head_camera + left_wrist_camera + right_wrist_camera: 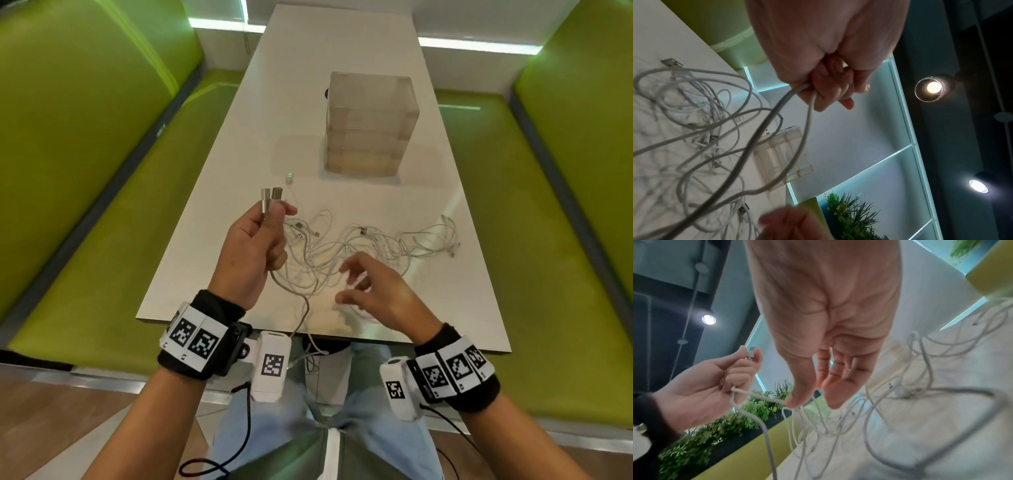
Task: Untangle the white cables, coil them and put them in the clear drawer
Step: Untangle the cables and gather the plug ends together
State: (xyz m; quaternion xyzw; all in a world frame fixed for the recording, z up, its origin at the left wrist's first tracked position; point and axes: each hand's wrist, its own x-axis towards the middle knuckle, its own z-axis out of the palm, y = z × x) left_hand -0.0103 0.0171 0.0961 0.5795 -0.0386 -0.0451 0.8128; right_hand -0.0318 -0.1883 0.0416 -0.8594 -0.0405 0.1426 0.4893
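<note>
The white cables (346, 253) lie knotted on the table (239, 144), at about six o'clock from the clear drawer (370, 123), whose drawers look closed to me. My left hand (255, 246) pinches two plugs (271, 198) side by side, both ends of one cable I'd judge, raised so its loop hangs free of the heap. My right hand (373, 291) hovers over the tangle, fingers loose, holding nothing; it looks ready to pick strands off that loop.
</note>
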